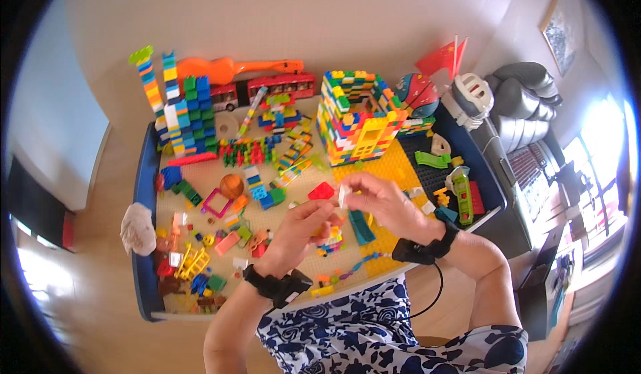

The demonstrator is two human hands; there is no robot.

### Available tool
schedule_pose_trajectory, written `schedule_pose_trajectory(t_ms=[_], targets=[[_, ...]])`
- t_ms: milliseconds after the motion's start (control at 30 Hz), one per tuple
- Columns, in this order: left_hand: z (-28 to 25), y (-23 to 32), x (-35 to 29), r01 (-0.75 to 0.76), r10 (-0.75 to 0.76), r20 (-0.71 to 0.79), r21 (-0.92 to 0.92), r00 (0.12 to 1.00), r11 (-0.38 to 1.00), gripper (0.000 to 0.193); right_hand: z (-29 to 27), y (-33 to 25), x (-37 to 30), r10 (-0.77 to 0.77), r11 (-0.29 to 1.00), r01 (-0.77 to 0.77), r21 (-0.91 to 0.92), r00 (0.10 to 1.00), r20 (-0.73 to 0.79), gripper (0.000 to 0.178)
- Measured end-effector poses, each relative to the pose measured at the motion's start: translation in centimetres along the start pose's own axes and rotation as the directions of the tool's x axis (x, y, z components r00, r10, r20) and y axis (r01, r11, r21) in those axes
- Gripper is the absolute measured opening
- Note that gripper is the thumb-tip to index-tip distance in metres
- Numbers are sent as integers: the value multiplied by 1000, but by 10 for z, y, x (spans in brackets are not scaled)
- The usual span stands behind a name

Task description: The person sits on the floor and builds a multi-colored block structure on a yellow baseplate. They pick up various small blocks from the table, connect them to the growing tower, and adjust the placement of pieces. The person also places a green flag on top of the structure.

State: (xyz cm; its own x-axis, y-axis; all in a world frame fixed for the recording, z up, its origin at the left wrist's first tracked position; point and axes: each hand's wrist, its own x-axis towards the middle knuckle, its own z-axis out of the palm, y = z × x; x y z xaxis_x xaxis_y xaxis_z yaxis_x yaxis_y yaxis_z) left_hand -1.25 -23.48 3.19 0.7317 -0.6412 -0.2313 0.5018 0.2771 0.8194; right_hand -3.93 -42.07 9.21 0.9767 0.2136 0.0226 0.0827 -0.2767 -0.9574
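Two hands, both over the middle of the counter (148, 284), toward the near edge. Right hand (356, 195): thumb and fingers pinching a small white piece (343, 196). Left hand (328, 212): fingertips drawn in just beside that piece; can't tell if it grips anything.

Piece is up in the fingers, nearer the near edge than the brick box (344, 130). Teal block (361, 227) sits below the right hand, red piece (321, 191) just beyond the left.

Containers: counter itself works as a tray, blue walls at left and right edges, loose bricks and toys between. Brick box: open top, multicolour walls, yellow window frame (368, 138) in the near side; contents too hidden to call. It stands right of centre, toward the far edge.

Also: orange guitar (220, 69) and red bus (284, 85) along the far edge, brown ball (232, 186) left of centre, white plush (138, 229) at the left wall.
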Motion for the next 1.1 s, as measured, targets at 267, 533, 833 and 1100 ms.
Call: schedule_pose_trajectory(t_ms=[267, 533, 833, 1100], targets=[[-50, -24, 30, -53, -7, -113, -511, 994, 858, 28, -142, -44, 85, -115, 952, 13, -305, 940, -322, 25], [-57, -26, 26, -14, -4, -43, -419, 999, 908, 32, -218, 1, 183, -240, 406, 89, -909, 971, -12, 22], [-55, -28, 27, -9, -31, -91, -413, 995, 911, 30, -232, 43, 236, -175, 308, 26, -951, 984, -29, 19], [-56, -33, 27, 7, -44, -75, -431, 996, 902, 32, -236, 64, 248, -180, 356, 47, -933, 984, -19, 19]])
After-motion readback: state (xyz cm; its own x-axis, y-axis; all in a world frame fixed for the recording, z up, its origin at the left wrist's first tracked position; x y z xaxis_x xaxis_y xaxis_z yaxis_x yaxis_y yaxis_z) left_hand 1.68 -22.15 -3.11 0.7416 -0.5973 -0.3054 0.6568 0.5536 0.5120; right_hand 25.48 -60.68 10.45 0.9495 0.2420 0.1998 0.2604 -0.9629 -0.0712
